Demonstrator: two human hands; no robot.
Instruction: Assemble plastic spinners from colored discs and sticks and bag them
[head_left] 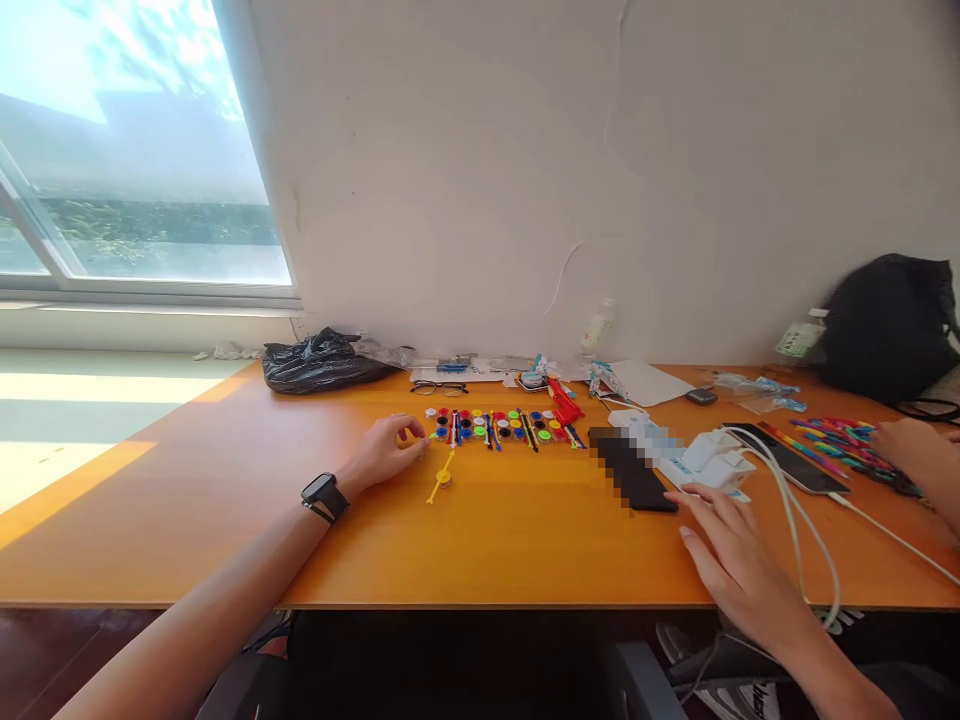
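Observation:
My left hand (386, 450), with a dark watch (325, 497) on its wrist, has thumb and fingers pinched together at the left end of rows of small coloured discs (505, 424). Whatever lies between those fingertips is too small to make out. Thin coloured sticks (531, 430) lie among the discs. Just in front is a yellow stick with a round yellow piece (443, 477) at its middle. My right hand (731, 550) is open, fingers apart, by the near corner of a black phone (637, 478), partly blurred out.
A white power strip with plugs (709, 460) and cables lies beside a second phone (787, 458). Another person's hand (915, 450) is over a colourful pile (847, 445) at right. A red toy-like piece (564, 403), eyeglasses (439, 388) and a black plastic bag (326, 362) lie toward the wall.

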